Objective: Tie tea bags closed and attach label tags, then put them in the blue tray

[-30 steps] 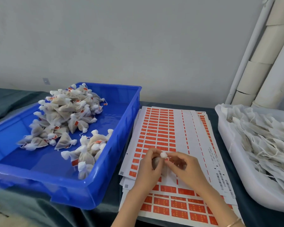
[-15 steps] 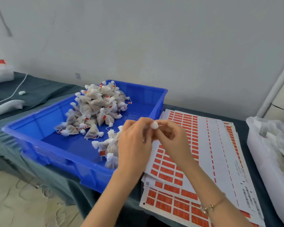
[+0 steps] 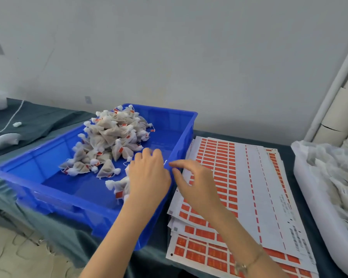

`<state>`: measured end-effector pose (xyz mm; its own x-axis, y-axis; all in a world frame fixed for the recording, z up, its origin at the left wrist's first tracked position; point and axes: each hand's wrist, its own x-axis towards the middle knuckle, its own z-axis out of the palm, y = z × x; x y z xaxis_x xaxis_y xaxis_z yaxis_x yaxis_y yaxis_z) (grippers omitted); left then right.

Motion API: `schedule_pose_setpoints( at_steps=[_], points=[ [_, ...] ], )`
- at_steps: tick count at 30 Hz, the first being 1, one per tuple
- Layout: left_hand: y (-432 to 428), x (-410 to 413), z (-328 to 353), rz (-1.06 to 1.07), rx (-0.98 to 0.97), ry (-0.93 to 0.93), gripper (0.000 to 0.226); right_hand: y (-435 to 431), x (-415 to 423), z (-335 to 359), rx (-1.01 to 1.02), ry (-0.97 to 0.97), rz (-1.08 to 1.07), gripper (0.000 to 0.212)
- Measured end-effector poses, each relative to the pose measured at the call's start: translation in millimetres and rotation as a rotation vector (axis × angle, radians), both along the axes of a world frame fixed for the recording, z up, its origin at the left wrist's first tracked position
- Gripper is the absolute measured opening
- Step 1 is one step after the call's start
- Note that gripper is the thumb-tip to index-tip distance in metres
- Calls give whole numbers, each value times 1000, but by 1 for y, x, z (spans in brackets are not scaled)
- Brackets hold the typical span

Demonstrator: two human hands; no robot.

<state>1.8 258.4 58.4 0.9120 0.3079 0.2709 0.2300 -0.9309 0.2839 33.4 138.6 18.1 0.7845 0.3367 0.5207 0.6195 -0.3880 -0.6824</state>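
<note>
— Views on record?
— We list one: head-worn, wide-angle, looking forward and down across the blue tray (image 3: 58,197) and label sheets (image 3: 239,177) toward the grey wall (image 3: 169,47).
— Range?
— We log it near; tray at lower left, sheets right.

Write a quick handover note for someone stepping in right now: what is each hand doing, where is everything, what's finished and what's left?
Left hand: low over the blue plastic tray, beside the nearest bags; its fingers are hidden, so any grip cannot be told.
Right hand: open, empty, above the white sheets of orange label tags.
Done: a pile of tied, tagged mesh tea bags lies in the tray.
Left: the white plastic tub on the right holds many flat white bags with loose strings; tie, tag and tray each.
</note>
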Motion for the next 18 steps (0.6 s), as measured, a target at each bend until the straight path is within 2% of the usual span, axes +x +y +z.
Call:
schedule_pose_setpoints(
  at_steps=[2,4,7,10,12,14,16,18],
  points=[
    [-28,-4,8,-129,-84,-161,38,-30,-10,-2,32,54,-126,14],
    [-61,-5,13,-313,-207,-261,34,-66,-18,1,15,101,-255,15],
    [-116,1,9,-590,-305,-237,26,-133,-28,14,-25,85,-412,18],
    [-175,11,-1,-794,-348,-164,23,-207,-32,24,-181,65,-620,19],
    [-212,19,-8,-891,-334,-121,25,-249,-32,22,-336,173,-739,24],
    [-244,27,-14,-979,-284,-45,27,-280,-30,18,-441,392,-785,31],
    [-269,34,-17,-1046,-154,51,30,-300,-28,14,-418,578,-754,35],
    [-288,42,-18,-1067,42,131,33,-311,-28,12,-450,644,-706,35]
  ],
)
